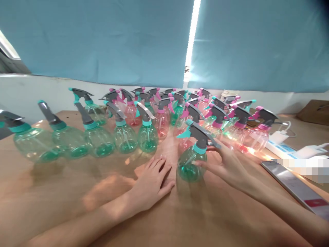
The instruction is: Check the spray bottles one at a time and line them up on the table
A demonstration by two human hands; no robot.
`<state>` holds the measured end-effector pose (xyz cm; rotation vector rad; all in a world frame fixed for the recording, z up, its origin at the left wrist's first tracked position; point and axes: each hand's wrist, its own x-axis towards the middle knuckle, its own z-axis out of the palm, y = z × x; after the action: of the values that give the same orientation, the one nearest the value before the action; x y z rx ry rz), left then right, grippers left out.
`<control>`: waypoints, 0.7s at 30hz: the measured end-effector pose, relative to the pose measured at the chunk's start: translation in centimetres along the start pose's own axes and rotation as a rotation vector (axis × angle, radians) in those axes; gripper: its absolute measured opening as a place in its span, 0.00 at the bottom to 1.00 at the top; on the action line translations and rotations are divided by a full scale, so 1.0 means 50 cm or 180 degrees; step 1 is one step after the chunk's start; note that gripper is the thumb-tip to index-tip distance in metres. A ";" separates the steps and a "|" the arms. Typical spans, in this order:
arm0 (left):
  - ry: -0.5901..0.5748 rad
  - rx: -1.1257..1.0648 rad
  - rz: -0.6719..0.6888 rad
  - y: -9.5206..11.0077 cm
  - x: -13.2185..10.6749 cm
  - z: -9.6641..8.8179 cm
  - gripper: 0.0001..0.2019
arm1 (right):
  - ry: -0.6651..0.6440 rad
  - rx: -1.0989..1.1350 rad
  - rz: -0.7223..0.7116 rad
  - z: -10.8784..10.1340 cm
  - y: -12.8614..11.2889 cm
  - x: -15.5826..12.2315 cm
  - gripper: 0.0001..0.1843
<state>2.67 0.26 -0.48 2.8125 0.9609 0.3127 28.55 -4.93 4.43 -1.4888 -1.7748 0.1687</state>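
Note:
A green spray bottle (191, 164) with a grey trigger head and teal nozzle stands near the middle of the wooden table (64, 202). My right hand (223, 161) touches its right side, fingers around the neck and trigger. My left hand (151, 181) lies flat on the table just left of that bottle, fingers stretched out, holding nothing. Behind stand several more spray bottles: a row of green ones (123, 137) at the left and pink ones (249, 135) at the right and back.
A white power strip (282, 147) with a cable lies at the right. A flat grey device (295, 185) rests near the right edge. A cardboard box (313, 111) sits at far right. Blue curtains (102, 37) hang behind the table.

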 end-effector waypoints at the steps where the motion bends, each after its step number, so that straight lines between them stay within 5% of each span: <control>1: 0.0019 0.0018 0.0003 0.001 -0.002 0.001 0.23 | 0.0000 -0.0068 0.0021 -0.001 -0.003 -0.001 0.29; 8: 0.0118 0.0093 0.0010 0.009 -0.028 -0.001 0.24 | -0.0246 -0.0049 0.0062 0.028 -0.033 0.030 0.24; 12: 0.0153 0.0203 0.0020 0.010 -0.041 -0.006 0.21 | -0.0109 -0.0143 -0.0066 0.066 -0.039 0.062 0.29; 21: 0.0189 0.0246 -0.0023 0.009 -0.043 -0.006 0.21 | 0.0091 -0.0290 -0.0150 0.118 -0.045 0.119 0.23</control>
<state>1.21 -1.38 -0.41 2.8835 1.0166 0.3677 23.10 1.86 4.56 -1.5043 -1.8141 0.0428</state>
